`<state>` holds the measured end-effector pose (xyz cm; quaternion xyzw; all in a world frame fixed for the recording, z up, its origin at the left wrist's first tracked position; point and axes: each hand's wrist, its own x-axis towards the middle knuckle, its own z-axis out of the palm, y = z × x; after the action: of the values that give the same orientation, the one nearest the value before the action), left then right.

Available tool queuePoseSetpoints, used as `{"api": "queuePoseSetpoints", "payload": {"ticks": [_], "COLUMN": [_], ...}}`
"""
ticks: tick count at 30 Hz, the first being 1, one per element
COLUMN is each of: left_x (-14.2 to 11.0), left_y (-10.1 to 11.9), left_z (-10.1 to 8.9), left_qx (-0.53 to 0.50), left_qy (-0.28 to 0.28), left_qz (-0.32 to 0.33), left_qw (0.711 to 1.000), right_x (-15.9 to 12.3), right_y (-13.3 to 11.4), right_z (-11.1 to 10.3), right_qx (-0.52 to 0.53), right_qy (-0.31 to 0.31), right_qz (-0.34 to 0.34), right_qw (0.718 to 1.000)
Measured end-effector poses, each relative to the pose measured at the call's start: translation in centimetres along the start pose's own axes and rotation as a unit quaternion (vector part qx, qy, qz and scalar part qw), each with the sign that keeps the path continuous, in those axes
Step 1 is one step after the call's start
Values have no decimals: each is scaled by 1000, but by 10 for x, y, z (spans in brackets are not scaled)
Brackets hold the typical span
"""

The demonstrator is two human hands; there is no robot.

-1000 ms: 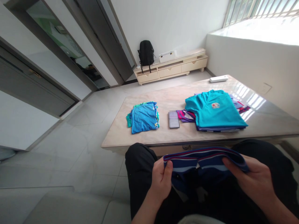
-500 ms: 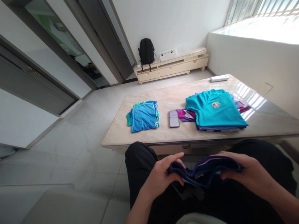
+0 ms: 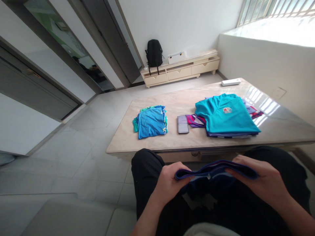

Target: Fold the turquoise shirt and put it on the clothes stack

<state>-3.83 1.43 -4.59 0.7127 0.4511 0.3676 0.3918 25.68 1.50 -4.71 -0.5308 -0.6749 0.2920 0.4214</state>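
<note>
A navy striped garment point(image 3: 211, 172) lies folded flat across my lap, in front of the table. My left hand point(image 3: 169, 183) pinches its left end, thumb on top. My right hand point(image 3: 258, 182) grips its right end with fingers curled over the cloth. On the marble table point(image 3: 172, 141) beyond my knees sits a small folded pile topped by a blue cloth point(image 3: 150, 122), and to the right a larger stack topped by a teal shirt point(image 3: 226, 114).
A phone-sized flat object point(image 3: 183, 124) lies between the two piles. A white remote point(image 3: 230, 82) rests at the table's far edge. A low cream cabinet point(image 3: 180, 70) with a black backpack point(image 3: 154, 54) stands by the far wall. Tiled floor spreads to the left.
The garment was held up and spread between my hands; both hands have folded it and lowered it flatter over my lap.
</note>
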Motion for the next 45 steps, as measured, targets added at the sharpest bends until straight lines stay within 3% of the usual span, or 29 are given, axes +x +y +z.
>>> {"api": "queuePoseSetpoints", "payload": {"ticks": [4,12,21,27,32,37,41,45], "left_x": [2,7,5,-7,-2,10,9,6], "left_y": [-2,6,31,42,31,24,27,30], "left_z": [3,11,57,81,61,40,43,51], "left_qx": [11,29,33,83,125,110,98,75], "left_qy": [50,121,271,260,297,300,258,226], "left_qz": [-5,-15,16,71,130,127,143,102], "left_qw": [999,992,962,959,938,939,950,966], "right_x": [-2,-2,-9,-23,-23,-23,-22,-26], "right_y": [2,-6,-41,-66,-58,-44,-48,-56], "right_z": [5,13,39,56,53,48,47,48], "right_qx": [-57,-100,14,98,103,171,187,139], "right_qy": [66,99,199,149,174,175,150,103], "right_qz": [-2,19,128,39,124,232,240,182], "right_qw": [996,990,972,983,971,941,941,968]}}
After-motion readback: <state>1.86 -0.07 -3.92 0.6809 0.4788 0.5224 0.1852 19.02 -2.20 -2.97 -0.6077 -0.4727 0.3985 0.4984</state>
